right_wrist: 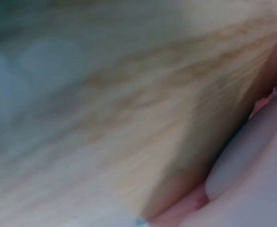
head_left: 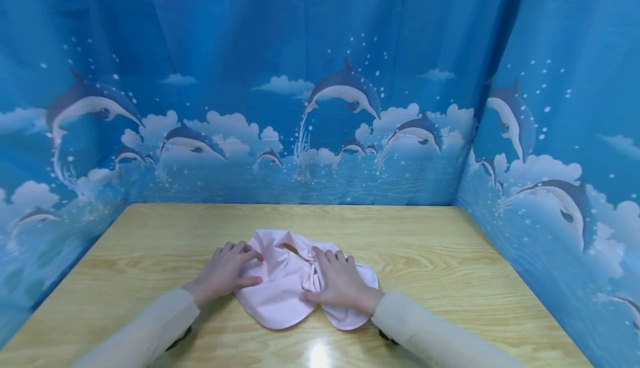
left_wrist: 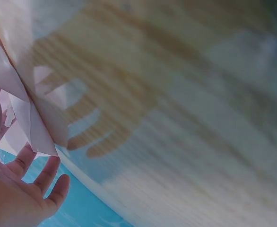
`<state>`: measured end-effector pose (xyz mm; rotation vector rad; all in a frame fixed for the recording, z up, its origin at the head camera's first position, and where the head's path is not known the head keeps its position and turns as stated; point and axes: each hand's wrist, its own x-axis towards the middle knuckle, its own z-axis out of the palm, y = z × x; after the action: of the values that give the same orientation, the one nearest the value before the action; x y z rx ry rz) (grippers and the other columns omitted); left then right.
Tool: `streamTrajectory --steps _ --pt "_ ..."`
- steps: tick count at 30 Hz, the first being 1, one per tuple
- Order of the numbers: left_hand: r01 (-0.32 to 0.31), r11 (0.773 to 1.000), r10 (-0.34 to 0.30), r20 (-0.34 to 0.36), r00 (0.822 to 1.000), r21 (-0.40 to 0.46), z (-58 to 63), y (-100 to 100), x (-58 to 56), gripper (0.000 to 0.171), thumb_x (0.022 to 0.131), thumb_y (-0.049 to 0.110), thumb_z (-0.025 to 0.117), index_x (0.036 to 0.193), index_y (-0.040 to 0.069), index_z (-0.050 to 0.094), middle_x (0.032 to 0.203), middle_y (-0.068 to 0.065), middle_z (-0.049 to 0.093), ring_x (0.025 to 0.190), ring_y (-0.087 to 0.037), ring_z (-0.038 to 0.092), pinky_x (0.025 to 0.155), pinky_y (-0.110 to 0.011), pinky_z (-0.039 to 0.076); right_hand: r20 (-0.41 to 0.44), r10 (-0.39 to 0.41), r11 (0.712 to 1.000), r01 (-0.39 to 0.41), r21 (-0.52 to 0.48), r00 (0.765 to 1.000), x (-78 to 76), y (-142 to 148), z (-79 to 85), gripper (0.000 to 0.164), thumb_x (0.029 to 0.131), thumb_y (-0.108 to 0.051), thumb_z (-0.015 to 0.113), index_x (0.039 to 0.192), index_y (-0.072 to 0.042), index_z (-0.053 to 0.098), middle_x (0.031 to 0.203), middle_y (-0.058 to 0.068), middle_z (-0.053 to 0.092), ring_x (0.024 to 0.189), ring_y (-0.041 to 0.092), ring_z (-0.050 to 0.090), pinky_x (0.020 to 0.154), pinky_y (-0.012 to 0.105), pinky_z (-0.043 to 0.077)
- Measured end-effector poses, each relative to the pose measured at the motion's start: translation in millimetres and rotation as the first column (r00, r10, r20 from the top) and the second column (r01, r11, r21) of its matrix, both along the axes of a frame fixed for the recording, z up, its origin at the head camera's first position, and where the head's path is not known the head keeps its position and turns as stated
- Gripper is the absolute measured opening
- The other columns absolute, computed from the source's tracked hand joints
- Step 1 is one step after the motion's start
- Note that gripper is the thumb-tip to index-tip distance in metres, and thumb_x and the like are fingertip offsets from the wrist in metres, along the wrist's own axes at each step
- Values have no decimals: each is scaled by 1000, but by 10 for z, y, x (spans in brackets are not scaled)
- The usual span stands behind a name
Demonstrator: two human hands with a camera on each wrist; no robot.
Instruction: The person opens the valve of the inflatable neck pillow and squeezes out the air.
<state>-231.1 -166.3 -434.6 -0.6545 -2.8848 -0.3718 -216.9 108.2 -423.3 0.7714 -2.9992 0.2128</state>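
A pale pink cloth piece (head_left: 280, 301) with rounded, stitched edges lies crumpled on the wooden table, gathered into folds near its middle. At its left side, my left hand (head_left: 225, 270) touches the fabric with fingers loosely bent and thumb apart. In the left wrist view, the fingers of that left hand (left_wrist: 34, 184) are spread beside a hanging fold of the cloth (left_wrist: 39, 127). My right hand (head_left: 342, 282) rests over the gathered part, fingers and thumb spread. The right wrist view has pink cloth (right_wrist: 252, 189) close up and blurred; that hand's fingertips are mostly hidden there.
The shiny wooden table (head_left: 425, 245) extends around the cloth on all sides. Blue curtains (head_left: 250, 107) printed with dolphins and clouds stand along its back, left and right edges.
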Motion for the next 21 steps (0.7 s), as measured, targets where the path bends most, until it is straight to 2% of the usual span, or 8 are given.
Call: streamTrajectory --steps 4,8,12,17,21 --pt "-2 1000 2 0 1000 -1 1 8 1 39 72 52 69 103 28 62 103 1 55 95 -25 49 77 -46 39 25 -17 1000 16 24 1000 -14 -16 7 112 62 -89 38 143 -13 27 127 11 49 109 29 47 90 53 38" --pt "-2 1000 2 3 1000 7 1 7 3 39 72 51 69 102 28 62 102 1 54 96 -26 48 77 -47 39 64 -34 999 32 27 997 -31 -51 8 112 59 -88 44 140 -12 33 126 13 48 112 32 45 94 57 34" --pt "-3 1000 3 4 1000 12 -8 -2 -7 40 72 52 69 103 28 62 103 1 54 97 -26 48 78 -47 38 52 -29 999 27 41 998 -42 -80 8 99 63 -79 53 135 -12 42 119 10 50 108 30 45 92 54 35" --pt "-3 1000 3 6 1000 8 -7 -10 -9 41 72 51 69 105 29 62 104 1 54 98 -25 48 79 -46 38 4 -15 999 15 53 1000 -34 -107 24 79 70 -68 57 128 -14 50 113 6 53 102 26 48 85 47 39" --pt "12 1000 -12 16 1000 16 3 12 10 42 72 51 69 107 28 62 105 1 54 98 -25 48 80 -46 38 -23 -14 999 15 44 1000 -17 -113 36 69 72 -61 60 124 -16 53 114 5 56 102 25 49 82 45 41"
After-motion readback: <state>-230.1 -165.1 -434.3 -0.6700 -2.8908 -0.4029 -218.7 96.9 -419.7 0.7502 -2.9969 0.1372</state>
